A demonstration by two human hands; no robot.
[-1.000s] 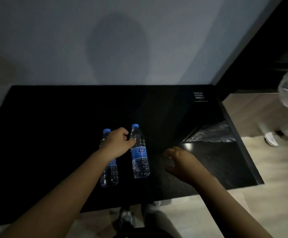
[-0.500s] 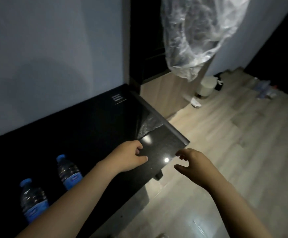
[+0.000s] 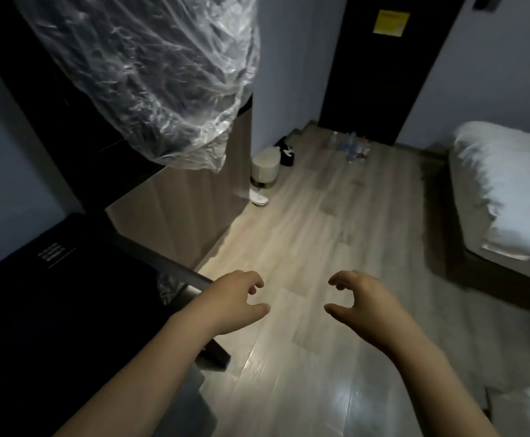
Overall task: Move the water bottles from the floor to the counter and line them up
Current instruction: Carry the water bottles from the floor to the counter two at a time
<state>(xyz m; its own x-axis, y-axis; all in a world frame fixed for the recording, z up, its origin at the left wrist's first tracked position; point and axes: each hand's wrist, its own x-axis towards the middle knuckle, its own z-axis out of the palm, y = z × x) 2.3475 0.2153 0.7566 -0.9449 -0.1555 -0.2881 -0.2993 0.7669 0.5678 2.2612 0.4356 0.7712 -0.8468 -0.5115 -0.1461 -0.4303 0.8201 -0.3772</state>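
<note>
Wooden floor (image 3: pixel 314 247), far bottles (image 3: pixel 352 148), white bed (image 3: pixel 506 184)

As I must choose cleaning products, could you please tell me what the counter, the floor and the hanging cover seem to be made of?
The counter: a black, smooth-looking slab, perhaps stone or laminate; too dim to tell which. The floor: pale wood-grain planks, likely laminate or vinyl, semi-gloss, with seams and light glare. The hanging cover: thin clear plastic film, crinkled and shiny.

A black counter (image 3: pixel 52 310), a pale wood-grain floor (image 3: pixel 336 247), white bedding (image 3: pixel 509 184) and a yellow label (image 3: pixel 390 23) on a dark door (image 3: pixel 383 83) are seen.
</note>
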